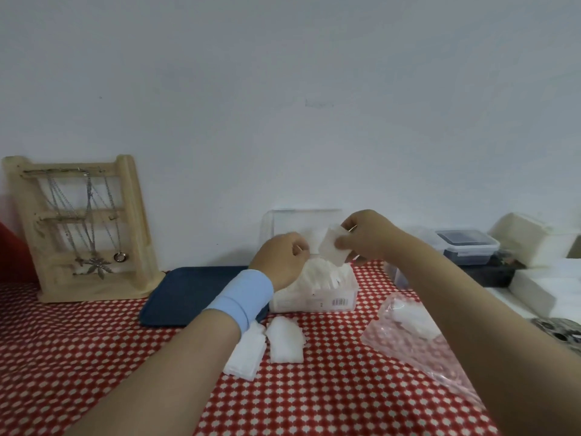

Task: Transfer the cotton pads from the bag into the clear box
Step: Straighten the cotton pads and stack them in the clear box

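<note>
White cotton pads (334, 247), a thin stack of them, sit pinched between the thumb and fingers of the right hand (367, 237), just right of centre frame and directly above the clear box (301, 305). The stack is tilted edge-down. I read that as lining it up to slot in beside the packed row (323, 275) that fills the box. The lid (301, 221) stands upright behind, which leaves the opening free for the drop.

The left hand (283, 258), above a pale blue wristband (242, 297), is at the box's left end with its back to the camera. Its fingers curl out of my sight, so I cannot tell whether it grips the row or only steadies it. My guess is that it holds the row aside to make a gap.

Below the box, two loose stacks (286, 344) lie on the red-and-white cloth (94, 357), near enough to be taken up in turn. The bag (408, 338) lies crumpled at lower right, under the right forearm, with some white showing inside. I judge the job well along but not finished.

Further out, a navy tray (188, 294) lies left of the box, with a wooden jewellery stand (85, 231) at the left edge. A lidded tub (465, 245) sits at right, clear of the work.
</note>
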A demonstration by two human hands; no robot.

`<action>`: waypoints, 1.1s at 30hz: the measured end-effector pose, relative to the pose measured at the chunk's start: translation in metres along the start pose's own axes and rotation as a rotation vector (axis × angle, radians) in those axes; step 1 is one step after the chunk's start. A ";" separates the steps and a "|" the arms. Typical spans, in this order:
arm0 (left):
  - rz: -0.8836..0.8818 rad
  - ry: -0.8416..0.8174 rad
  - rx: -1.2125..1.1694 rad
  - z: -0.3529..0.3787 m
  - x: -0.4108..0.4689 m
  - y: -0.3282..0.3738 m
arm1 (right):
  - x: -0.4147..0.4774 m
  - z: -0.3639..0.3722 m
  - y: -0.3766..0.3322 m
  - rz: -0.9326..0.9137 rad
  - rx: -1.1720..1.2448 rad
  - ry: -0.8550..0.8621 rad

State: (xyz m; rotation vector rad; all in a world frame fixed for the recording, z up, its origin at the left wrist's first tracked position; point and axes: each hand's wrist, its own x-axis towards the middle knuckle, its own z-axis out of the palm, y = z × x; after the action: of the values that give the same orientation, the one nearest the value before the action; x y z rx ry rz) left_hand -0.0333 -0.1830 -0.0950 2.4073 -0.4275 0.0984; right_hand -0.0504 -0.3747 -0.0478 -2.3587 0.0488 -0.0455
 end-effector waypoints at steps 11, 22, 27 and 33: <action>0.007 -0.266 0.341 0.009 0.014 -0.013 | 0.010 0.028 0.013 -0.028 -0.389 -0.153; 0.035 -0.233 0.341 0.013 0.010 -0.021 | 0.016 0.060 -0.013 0.062 -0.961 -0.098; 0.070 -0.235 0.304 0.013 0.004 -0.027 | 0.013 0.064 -0.025 0.199 -0.621 -0.339; 0.135 -0.270 0.310 0.012 -0.006 -0.035 | 0.011 0.057 -0.027 0.291 -0.334 -0.347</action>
State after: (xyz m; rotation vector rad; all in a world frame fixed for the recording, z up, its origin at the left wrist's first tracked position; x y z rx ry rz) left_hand -0.0282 -0.1642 -0.1273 2.7053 -0.7468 -0.1104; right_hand -0.0365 -0.3163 -0.0688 -2.6308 0.2450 0.5506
